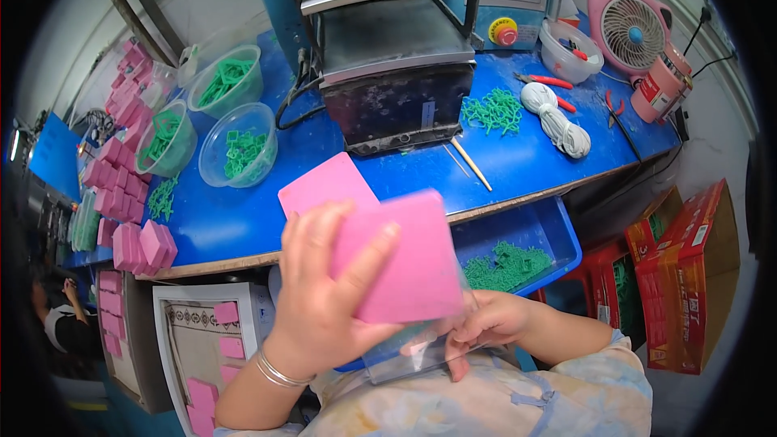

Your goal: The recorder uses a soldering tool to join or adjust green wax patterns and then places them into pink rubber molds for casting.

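Through the head view, I have the left hand gripping a pink square in front of the body, thumb flat on its face, fingers bunched at its left side. The right hand seems to pinch a clear plastic sleeve just below — its fingertips are partly lost to me behind the film. I judge the step as bringing square and sleeve together; the next move calls for a parted sleeve edge and a level square. The square looks matte, foam-like, round-cornered; the sleeve thin, glossy, limp. Another pink slab lies on the smooth blue bench.
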Tool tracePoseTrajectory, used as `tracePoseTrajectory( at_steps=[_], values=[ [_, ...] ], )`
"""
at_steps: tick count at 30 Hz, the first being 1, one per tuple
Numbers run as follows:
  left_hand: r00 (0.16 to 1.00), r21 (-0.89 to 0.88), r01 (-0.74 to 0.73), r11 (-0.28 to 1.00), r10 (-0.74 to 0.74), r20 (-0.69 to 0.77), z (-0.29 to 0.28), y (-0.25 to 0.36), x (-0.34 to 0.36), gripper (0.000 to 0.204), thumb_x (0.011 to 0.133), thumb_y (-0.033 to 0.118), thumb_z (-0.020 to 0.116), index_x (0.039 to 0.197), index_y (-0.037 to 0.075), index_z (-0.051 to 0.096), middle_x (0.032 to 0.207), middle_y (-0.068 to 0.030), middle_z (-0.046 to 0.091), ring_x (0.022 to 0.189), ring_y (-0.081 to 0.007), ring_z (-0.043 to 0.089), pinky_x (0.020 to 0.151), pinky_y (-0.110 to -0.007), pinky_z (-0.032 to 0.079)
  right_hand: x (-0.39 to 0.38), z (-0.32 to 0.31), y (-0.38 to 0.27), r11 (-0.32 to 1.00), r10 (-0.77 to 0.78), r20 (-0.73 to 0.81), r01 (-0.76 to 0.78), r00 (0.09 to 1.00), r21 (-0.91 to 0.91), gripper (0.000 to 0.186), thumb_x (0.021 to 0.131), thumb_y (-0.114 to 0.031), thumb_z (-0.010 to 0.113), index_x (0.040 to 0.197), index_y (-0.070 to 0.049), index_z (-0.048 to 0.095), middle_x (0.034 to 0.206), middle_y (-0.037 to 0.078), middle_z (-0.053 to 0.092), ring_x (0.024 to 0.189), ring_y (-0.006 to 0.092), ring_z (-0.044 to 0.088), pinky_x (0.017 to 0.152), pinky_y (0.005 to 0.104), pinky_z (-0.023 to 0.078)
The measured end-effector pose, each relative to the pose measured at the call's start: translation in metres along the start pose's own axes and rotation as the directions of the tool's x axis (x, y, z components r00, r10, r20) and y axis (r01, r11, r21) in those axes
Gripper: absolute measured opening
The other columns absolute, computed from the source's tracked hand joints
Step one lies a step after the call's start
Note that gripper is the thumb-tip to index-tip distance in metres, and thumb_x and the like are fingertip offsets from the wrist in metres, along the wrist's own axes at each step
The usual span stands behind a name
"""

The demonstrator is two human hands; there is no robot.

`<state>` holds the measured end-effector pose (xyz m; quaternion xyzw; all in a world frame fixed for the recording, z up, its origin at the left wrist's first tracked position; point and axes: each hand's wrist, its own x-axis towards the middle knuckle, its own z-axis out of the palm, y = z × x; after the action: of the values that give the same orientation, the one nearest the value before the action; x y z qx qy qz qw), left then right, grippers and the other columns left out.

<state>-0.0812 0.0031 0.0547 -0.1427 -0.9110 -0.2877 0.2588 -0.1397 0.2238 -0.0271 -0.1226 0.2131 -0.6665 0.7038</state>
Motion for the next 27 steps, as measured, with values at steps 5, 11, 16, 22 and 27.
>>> tracePoseTrajectory(
  at_steps=[5, 11, 16, 22, 27],
  values=[
    [0.957, 0.179, -0.032, 0.983, -0.022, 0.29, 0.008, 0.002, -0.016, 0.065, 0.055, 0.043, 0.076, 0.112, 0.017, 0.06, 0.123, -0.0223, 0.041, 0.112, -0.0388, 0.04, 0.095, -0.061, 0.024, -0.002, 0.0, 0.006, 0.992, -0.029, -0.043, 0.023, 0.999, -0.124, 0.057, 0.081, -0.002, 0.046, 0.134, -0.002, 0.025, 0.122, 0.024, 0.047, 0.081, 0.0269, 0.064, 0.075, 0.0318, 0.05],
    [0.953, 0.356, -0.274, 0.893, 0.303, -0.026, 0.013, -0.001, -0.047, 0.04, 0.071, 0.035, 0.069, 0.11, 0.039, 0.06, 0.128, -0.0092, 0.035, 0.12, -0.0424, 0.031, 0.095, -0.059, 0.032, 0.002, -0.013, 0.016, 0.75, -0.234, 0.077, 0.23, 0.969, -0.621, 0.029, 0.09, -0.006, 0.045, 0.118, 0.001, 0.047, 0.104, 0.014, 0.058, 0.095, 0.0203, 0.058, 0.084, 0.0333, 0.045],
    [0.928, 0.361, -0.29, 0.886, 0.353, -0.12, 0.018, -0.002, -0.05, 0.041, 0.072, 0.034, 0.07, 0.111, 0.04, 0.059, 0.134, -0.0082, 0.029, 0.123, -0.046, 0.025, 0.096, -0.057, 0.036, 0.008, -0.01, 0.013, 0.673, -0.273, 0.091, 0.258, 0.958, -0.693, 0.028, 0.09, -0.007, 0.046, 0.116, 0.002, 0.048, 0.103, 0.012, 0.058, 0.096, 0.0204, 0.058, 0.084, 0.0338, 0.045],
    [0.915, 0.276, -0.332, 0.902, 0.379, -0.136, 0.016, -0.005, -0.053, 0.038, 0.077, 0.033, 0.068, 0.114, 0.036, 0.058, 0.14, -0.0113, 0.021, 0.126, -0.0509, 0.017, 0.095, -0.06, 0.036, 0.012, -0.006, 0.007, 0.592, -0.275, 0.139, 0.281, 0.951, -0.755, 0.03, 0.09, -0.006, 0.045, 0.119, 0.002, 0.047, 0.109, 0.013, 0.055, 0.096, 0.0216, 0.058, 0.084, 0.034, 0.045],
    [0.956, 0.239, -0.228, 0.944, 0.263, -0.127, 0.018, -0.008, -0.053, 0.046, 0.072, 0.036, 0.072, 0.116, 0.028, 0.059, 0.138, -0.014, 0.026, 0.123, -0.0493, 0.023, 0.095, -0.057, 0.035, 0.01, -0.007, 0.012, 0.59, -0.235, 0.089, 0.215, 0.968, -0.779, 0.033, 0.09, -0.006, 0.044, 0.122, 0.001, 0.045, 0.113, 0.014, 0.053, 0.096, 0.0206, 0.058, 0.081, 0.0336, 0.047]
  ],
)
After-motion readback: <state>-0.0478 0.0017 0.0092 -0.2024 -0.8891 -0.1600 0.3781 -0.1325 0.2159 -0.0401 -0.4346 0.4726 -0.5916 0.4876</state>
